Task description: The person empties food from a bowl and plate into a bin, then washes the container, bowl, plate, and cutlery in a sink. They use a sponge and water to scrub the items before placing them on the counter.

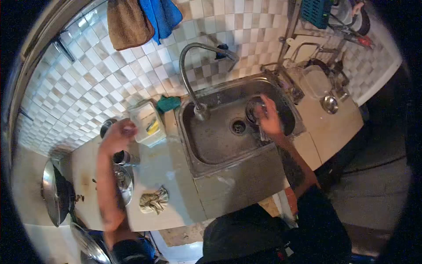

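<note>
My left hand [118, 135] is raised over the left counter with fingers curled. A small thing seems to be in its fingertips, but I cannot make out what. Just right of it stands a clear plastic tub [151, 137] with a yellow sponge [153, 127] inside. Over the right half of the steel sink [211, 143], my right hand [270, 118] is against a dark, shiny round dish [252, 110]. The fingers cover its right side and it looks tilted; blur hides the exact grip.
A curved faucet [183, 72] rises behind the sink, beside a green cloth [168, 103]. A dark-lidded jar [125, 158], a metal plate [125, 182] and a crumpled rag [154, 200] lie left. A ladle [329, 104] and a plastic container [315, 81] are right.
</note>
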`<state>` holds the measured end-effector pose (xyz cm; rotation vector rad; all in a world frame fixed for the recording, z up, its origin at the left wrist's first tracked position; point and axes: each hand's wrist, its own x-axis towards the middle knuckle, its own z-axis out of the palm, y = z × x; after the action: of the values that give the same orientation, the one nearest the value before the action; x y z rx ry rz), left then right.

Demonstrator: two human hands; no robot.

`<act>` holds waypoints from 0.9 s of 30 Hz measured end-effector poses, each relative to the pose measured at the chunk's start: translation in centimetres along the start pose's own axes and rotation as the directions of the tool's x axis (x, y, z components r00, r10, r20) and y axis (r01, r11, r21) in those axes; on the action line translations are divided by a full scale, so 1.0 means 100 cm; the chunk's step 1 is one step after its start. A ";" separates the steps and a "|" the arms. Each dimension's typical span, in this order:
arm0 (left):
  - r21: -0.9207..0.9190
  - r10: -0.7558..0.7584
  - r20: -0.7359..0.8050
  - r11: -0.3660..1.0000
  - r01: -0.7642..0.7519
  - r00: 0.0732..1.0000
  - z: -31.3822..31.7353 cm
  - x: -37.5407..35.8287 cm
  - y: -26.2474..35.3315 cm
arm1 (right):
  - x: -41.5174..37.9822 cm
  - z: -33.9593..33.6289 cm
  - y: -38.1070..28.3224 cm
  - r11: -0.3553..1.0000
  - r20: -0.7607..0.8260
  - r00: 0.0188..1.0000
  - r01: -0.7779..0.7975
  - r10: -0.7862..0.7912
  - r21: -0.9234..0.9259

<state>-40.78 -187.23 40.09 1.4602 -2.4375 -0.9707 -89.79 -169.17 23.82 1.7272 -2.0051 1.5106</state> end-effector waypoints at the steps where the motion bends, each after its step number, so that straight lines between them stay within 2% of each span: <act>1: 0.119 -0.145 0.019 0.983 0.142 0.989 0.006 0.026 -0.012 | 0.025 0.025 0.004 0.999 0.017 0.999 -0.029 0.028 0.046; 2: 0.267 -0.026 -0.107 0.962 0.054 0.994 0.029 0.028 -0.010 | 0.049 0.051 0.008 0.994 0.033 0.998 -0.059 0.056 0.091; 3: 0.417 0.090 -0.198 0.909 0.000 0.976 0.066 0.021 -0.005 | 0.069 0.070 0.007 0.996 0.040 0.999 -0.025 0.022 0.083; 5: 0.572 0.261 -0.256 0.817 -0.072 0.931 0.131 0.036 -0.033 | 0.117 0.096 0.008 0.989 0.032 0.999 0.006 -0.011 0.149; 7: 0.462 0.354 -0.304 0.867 -0.189 0.884 0.162 0.036 -0.030 | 0.161 0.107 0.014 0.986 0.016 1.000 0.011 -0.014 0.169; 9: 0.477 0.340 -0.162 0.849 -0.228 0.926 0.174 0.017 0.027 | 0.187 0.106 0.033 0.997 0.014 0.999 0.039 -0.039 0.062; 10: 0.465 0.391 -0.170 0.841 -0.276 0.905 0.180 0.012 0.042 | 0.196 0.102 0.041 0.991 0.070 0.989 0.133 -0.131 -0.027; 11: 0.471 0.369 -0.094 0.835 -0.285 0.925 0.185 0.009 0.054 | 0.206 0.096 0.047 0.966 0.128 0.967 0.234 -0.219 -0.109; 13: 0.473 0.326 0.076 0.820 -0.322 0.942 0.197 0.005 0.076 | 0.223 0.085 0.053 0.877 0.199 0.909 0.409 -0.367 -0.254; 15: 0.465 0.345 0.154 0.801 -0.376 0.926 0.213 0.002 0.094 | 0.233 0.071 0.060 0.749 0.228 0.842 0.538 -0.488 -0.386; 18: 0.436 0.320 0.236 0.809 -0.394 0.917 0.234 0.009 0.105 | 0.209 0.067 0.057 0.916 -0.045 0.929 0.353 -0.367 -0.192; 21: 0.417 0.356 0.260 0.797 -0.437 0.898 0.261 0.022 0.096 | 0.143 0.103 0.074 0.985 -0.262 0.959 0.074 -0.113 -0.153; 22: 0.413 0.384 0.260 0.785 -0.461 0.886 0.272 0.028 0.089 | 0.118 0.105 0.067 0.996 0.054 0.994 -0.091 0.091 0.003; 23: 0.430 0.312 0.271 0.807 -0.405 0.911 0.285 0.036 0.082 | 0.089 0.107 0.060 0.950 0.384 0.893 -0.294 0.235 0.102; 24: 0.449 0.240 0.279 0.823 -0.347 0.930 0.300 0.046 0.072 | 0.052 0.125 0.070 0.926 0.564 0.808 -0.329 0.173 0.186; 25: 0.463 0.155 0.277 0.844 -0.273 0.948 0.325 0.054 0.054 | 0.023 0.128 0.061 0.862 0.693 0.699 -0.450 0.176 0.235; 26: 0.345 0.613 0.395 0.592 -0.729 0.684 0.370 0.086 -0.021 | -0.002 0.128 0.047 0.781 0.809 0.569 -0.569 0.148 0.258; 27: 0.181 0.490 0.374 0.794 -0.580 0.787 0.351 0.092 -0.003 | -0.013 0.122 0.030 0.816 0.897 0.419 -0.562 0.139 0.136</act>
<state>-60.25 -179.01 10.64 0.5834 -3.0713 -0.7723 -85.63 -177.23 15.06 2.8279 -2.8274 1.3507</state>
